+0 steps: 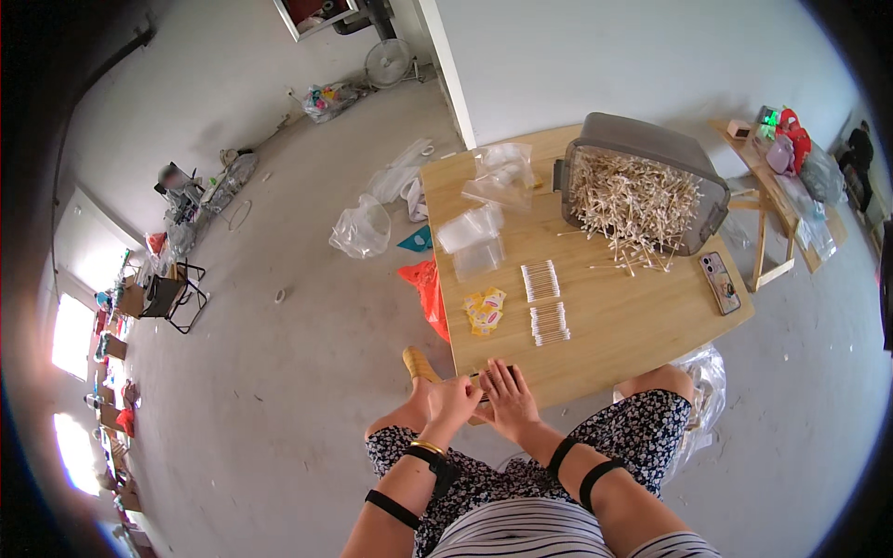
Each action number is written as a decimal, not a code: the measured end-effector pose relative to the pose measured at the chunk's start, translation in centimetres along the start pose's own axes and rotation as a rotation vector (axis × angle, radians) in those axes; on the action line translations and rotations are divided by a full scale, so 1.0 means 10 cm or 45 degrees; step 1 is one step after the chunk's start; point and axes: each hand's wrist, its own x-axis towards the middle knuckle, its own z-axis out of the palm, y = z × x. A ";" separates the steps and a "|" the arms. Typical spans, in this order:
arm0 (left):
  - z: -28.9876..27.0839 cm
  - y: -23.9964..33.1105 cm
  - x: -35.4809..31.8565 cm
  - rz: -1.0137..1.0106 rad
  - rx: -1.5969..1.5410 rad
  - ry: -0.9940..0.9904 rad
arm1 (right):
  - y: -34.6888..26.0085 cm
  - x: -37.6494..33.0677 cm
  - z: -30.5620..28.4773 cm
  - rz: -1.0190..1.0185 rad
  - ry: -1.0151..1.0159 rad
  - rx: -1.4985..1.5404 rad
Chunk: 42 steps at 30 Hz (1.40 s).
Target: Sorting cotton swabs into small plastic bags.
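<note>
My left hand (454, 400) is at the table's near left corner, its fingers curled closed; whatever they may hold is hidden. Touching or almost touching it, my right hand (509, 400) lies palm down over the table edge with fingers stretched out. Something small and dark shows by the right fingertips, too little of it to name. Farther in on the wooden table (614, 325), cotton swabs lie in two neat rows, an upper row (540, 281) and a lower row (550, 324). Left of them is a small pile of yellow and white labels or packets (485, 310).
A tipped grey plastic bin (642, 130) spills loose cotton swabs (637, 200) onto the table's far side. Clear plastic bags (472, 230) lie at the far left, a phone (720, 284) at the right edge. An orange-red bag (427, 296) hangs beside the left edge.
</note>
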 end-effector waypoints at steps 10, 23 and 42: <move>0.16 -0.88 -0.13 0.046 -0.039 0.921 | 0.04 0.02 -0.09 0.090 0.042 0.312; 0.52 -0.59 -0.20 -0.523 -1.572 0.284 | -0.05 0.08 -0.09 0.053 -0.153 0.113; 0.31 -0.80 -0.22 -0.521 -0.578 0.739 | 1.27 0.15 -0.44 0.391 0.160 0.221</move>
